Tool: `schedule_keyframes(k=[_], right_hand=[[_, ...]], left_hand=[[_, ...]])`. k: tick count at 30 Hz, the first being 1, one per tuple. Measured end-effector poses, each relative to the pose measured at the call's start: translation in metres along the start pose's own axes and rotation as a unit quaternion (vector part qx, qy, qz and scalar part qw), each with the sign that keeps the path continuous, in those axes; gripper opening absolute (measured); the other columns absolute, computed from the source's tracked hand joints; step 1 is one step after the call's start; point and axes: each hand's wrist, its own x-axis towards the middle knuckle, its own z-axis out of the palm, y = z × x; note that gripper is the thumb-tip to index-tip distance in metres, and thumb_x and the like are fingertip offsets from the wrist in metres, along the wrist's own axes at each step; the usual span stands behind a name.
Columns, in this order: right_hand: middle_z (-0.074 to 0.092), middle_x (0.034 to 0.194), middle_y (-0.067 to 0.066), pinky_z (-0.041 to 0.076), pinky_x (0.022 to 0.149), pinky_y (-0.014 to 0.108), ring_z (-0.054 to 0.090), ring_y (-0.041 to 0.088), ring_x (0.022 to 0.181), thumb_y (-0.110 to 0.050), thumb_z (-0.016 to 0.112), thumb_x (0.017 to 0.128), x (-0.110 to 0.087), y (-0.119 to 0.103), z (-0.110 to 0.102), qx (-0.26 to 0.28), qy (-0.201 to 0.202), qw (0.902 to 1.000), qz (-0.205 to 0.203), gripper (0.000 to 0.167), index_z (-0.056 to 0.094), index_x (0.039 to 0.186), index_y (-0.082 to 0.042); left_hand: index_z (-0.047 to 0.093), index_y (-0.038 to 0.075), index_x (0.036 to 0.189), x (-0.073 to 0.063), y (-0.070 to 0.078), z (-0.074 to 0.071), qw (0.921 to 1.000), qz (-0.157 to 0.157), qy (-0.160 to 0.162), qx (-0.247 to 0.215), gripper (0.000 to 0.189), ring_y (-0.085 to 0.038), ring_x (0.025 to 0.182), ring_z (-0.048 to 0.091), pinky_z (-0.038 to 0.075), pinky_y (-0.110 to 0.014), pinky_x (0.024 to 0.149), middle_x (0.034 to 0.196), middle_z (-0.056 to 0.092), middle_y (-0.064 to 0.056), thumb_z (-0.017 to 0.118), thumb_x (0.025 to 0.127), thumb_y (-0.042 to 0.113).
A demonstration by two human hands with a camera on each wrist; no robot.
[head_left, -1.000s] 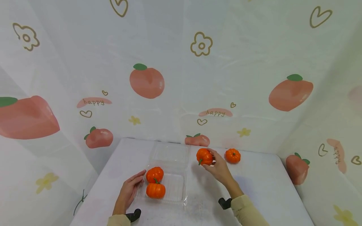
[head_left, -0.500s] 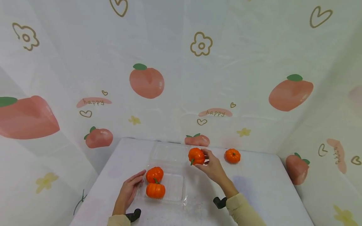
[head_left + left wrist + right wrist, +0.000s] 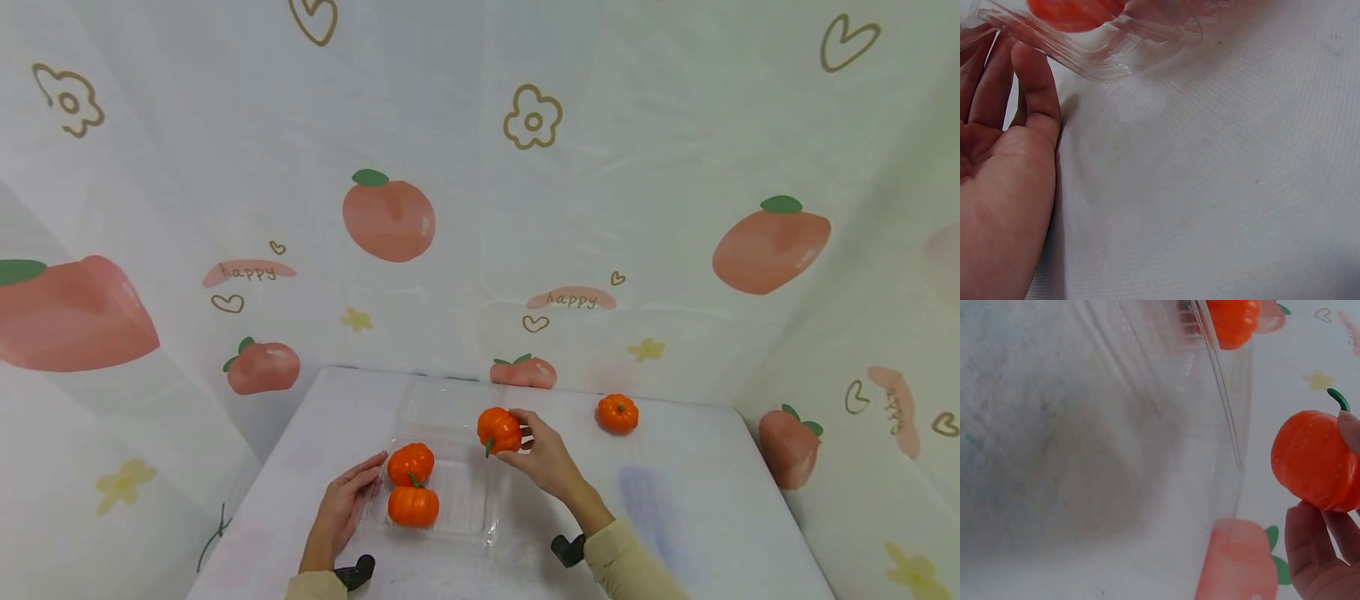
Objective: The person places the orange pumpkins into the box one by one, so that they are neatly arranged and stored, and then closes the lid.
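Note:
My right hand (image 3: pixel 546 461) pinches a small orange pumpkin (image 3: pixel 498 431) with a green stem, held above the right back part of a clear plastic box (image 3: pixel 467 498). In the right wrist view, thumb and fingers grip that pumpkin (image 3: pixel 1314 459) from both sides. Inside the box, on its left side, lie two more orange pumpkins, a rear one (image 3: pixel 410 464) and a front one (image 3: pixel 413 507). Against the box's left wall rests my left hand (image 3: pixel 342 507), its fingers fairly straight; the left wrist view shows the fingers touching the clear rim (image 3: pixel 1079 59).
The box's clear lid (image 3: pixel 450 406) lies folded back behind it. Another orange pumpkin (image 3: pixel 618 414) sits on the white table (image 3: pixel 720 500) at the back right. A patterned cloth (image 3: pixel 480 208) hangs around the table's back and sides.
My right hand has carried its pumpkin leftward from beside the lid to over the box's right back part, coming slightly nearer and lower. The left hand and the other pumpkins stay put.

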Motion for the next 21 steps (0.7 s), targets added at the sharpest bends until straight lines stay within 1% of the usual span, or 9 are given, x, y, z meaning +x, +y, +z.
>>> schedule_keyframes(k=[4,7,13,18,21], right_hand=[[0.065,0.133,0.004,0.060,0.091,0.039,0.061,0.023,0.115,-0.024,0.084,0.084,-0.001,0.000,0.008,0.001,-0.015,0.9998,-0.011,0.070,0.050,0.145,-0.012],[0.064,0.134,0.004,0.060,0.091,0.036,0.062,0.022,0.115,-0.025,0.084,0.085,-0.001,0.000,0.012,0.002,-0.025,0.9995,-0.018,0.069,0.051,0.145,-0.013],[0.064,0.135,0.004,0.060,0.092,0.039,0.062,0.021,0.114,-0.025,0.084,0.084,-0.002,0.000,0.021,0.012,-0.046,0.9984,-0.030,0.068,0.052,0.144,-0.013],[0.063,0.136,0.003,0.059,0.092,0.030,0.061,0.019,0.115,-0.026,0.083,0.086,-0.002,0.004,0.028,0.004,-0.063,0.9975,-0.032,0.068,0.052,0.144,-0.014],[0.063,0.136,0.003,0.059,0.092,0.029,0.061,0.020,0.117,-0.026,0.083,0.086,-0.001,0.005,0.031,0.002,-0.070,0.9969,-0.034,0.068,0.052,0.145,-0.013]], left_hand=[[0.060,0.003,0.141,0.000,0.000,0.000,1.0000,0.001,0.000,-0.001,0.046,0.007,0.108,0.065,0.055,-0.013,0.091,0.122,0.073,0.014,0.067,0.097,0.018],[0.060,0.005,0.141,0.000,0.001,0.001,1.0000,-0.005,0.004,-0.002,0.047,0.007,0.110,0.065,0.055,-0.014,0.093,0.121,0.073,0.016,0.067,0.097,0.018],[0.057,0.005,0.145,0.000,0.001,0.001,0.9999,-0.009,0.001,0.006,0.055,0.009,0.111,0.063,0.054,-0.013,0.094,0.127,0.071,0.015,0.069,0.095,0.024],[0.056,0.006,0.145,0.000,0.001,0.001,0.9998,-0.012,0.004,0.014,0.056,0.009,0.111,0.063,0.054,-0.012,0.094,0.133,0.069,0.011,0.070,0.095,0.027],[0.056,0.006,0.145,0.000,0.001,0.001,0.9998,-0.012,0.004,0.014,0.056,0.009,0.111,0.063,0.054,-0.012,0.093,0.134,0.069,0.011,0.070,0.095,0.026]])
